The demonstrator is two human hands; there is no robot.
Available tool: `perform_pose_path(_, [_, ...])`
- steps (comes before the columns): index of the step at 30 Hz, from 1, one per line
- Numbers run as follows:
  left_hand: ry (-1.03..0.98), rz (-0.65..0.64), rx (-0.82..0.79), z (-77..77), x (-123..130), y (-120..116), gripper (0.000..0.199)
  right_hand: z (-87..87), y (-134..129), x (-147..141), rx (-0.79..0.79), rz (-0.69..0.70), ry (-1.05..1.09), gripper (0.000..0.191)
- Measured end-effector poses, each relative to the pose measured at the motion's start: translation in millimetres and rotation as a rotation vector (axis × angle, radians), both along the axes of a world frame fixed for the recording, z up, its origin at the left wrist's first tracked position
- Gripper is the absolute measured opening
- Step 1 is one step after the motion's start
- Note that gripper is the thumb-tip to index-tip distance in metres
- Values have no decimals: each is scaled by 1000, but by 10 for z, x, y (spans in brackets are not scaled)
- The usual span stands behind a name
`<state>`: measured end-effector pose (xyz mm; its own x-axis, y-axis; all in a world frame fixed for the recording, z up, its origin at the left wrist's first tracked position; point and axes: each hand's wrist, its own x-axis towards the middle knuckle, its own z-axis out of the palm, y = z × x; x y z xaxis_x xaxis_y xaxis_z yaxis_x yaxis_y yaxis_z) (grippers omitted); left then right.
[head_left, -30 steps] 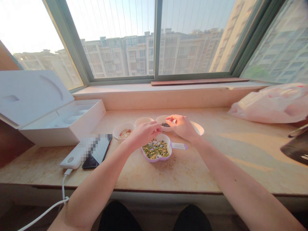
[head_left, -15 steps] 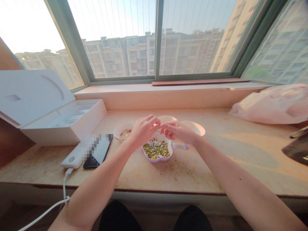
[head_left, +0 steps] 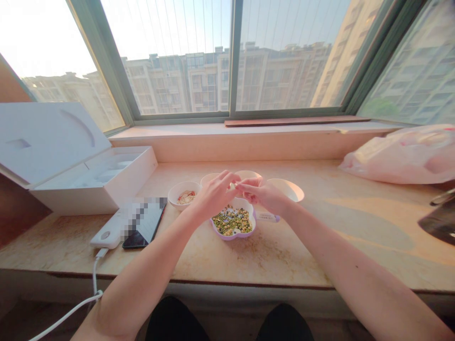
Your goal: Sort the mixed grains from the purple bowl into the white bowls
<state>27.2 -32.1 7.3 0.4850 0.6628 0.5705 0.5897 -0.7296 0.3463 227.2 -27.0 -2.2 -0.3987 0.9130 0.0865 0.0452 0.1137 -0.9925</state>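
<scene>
Above the far edge of a purple-rimmed bowl [head_left: 253,226] my two hands meet at the fingertips. A small pale piece [head_left: 232,186] sits between them, too small to name. My left hand [head_left: 217,191] is closed at its left side, with thumb and fingers pinched. From the right, the fingers of my right hand [head_left: 261,192] are curled and pressed together at the piece. Green, tan and dark beans [head_left: 232,220] lie in the bowl. Left of my left hand stands a white bowl [head_left: 174,194] with pale flakes and some red bits.
More white bowls stand behind my hands, one at the right [head_left: 296,190]. A phone [head_left: 142,234], a white power bank [head_left: 106,232] with a cable and an open white box [head_left: 106,182] are at the left. A plastic bag [head_left: 401,158] lies at the right.
The pale piece now shows between my fingertips, where a small dark speck showed before. My hands have barely moved.
</scene>
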Motion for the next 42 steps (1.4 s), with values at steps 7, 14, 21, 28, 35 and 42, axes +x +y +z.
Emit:
perform_pose_path(7, [331,27,-114,26,-25,-35,15,13,11,-14,-72,-77,117,26])
perform_pose_path(14, [633,-227,-240,8,-52,-77,25,23,5,20,-65,-92,89,21])
perform_pose_path(21, [573,-257,-180,-135,-67,-66,32,84,-20,121,66,-117,-75,33])
perform_pose_path(28, [604,-270,-186,-137,-59,-14,15,121,117,406,534,-410,-588,25])
perform_pose_path(35, [537,-236,-170,-183,-57,2,25,197,214,634,627,-595,-727,13])
perform_pose_path(42, [557,-245,-200,-209,-67,46,23,53,290,568,634,-621,-796,15])
